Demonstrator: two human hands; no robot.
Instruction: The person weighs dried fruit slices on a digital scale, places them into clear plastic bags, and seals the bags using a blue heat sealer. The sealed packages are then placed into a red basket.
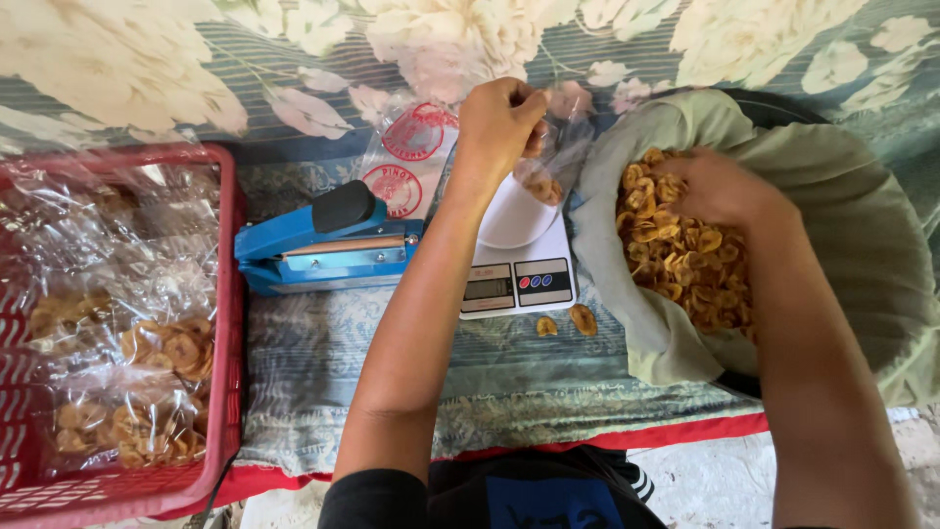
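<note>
Clear bag: a thin plastic bag (548, 162) stands on the white kitchen scale (519, 264), just past centre toward 12 o'clock, with a few chips in its bottom.
Left hand: the left hand (499, 122) pinches the bag's mouth from above, fingers (524, 103) closed on the rim.
Right hand: the right hand (720, 186) lies at 2 o'clock, down among the banana chips (685, 260); fingers curled into the pile, how tightly I cannot tell.
Chip store: a basin lined with pale green cloth (852, 245) holds the chips, at 3 o'clock.
Stray chips: two loose chips (566, 321) lie on the patterned cloth, just at 6 o'clock of the scale.
Sealer: a blue heat sealer (323, 245) sits touching the scale's 9 o'clock side.
Basket: a red basket (230, 294) of filled bags stands at 9 o'clock.
</note>
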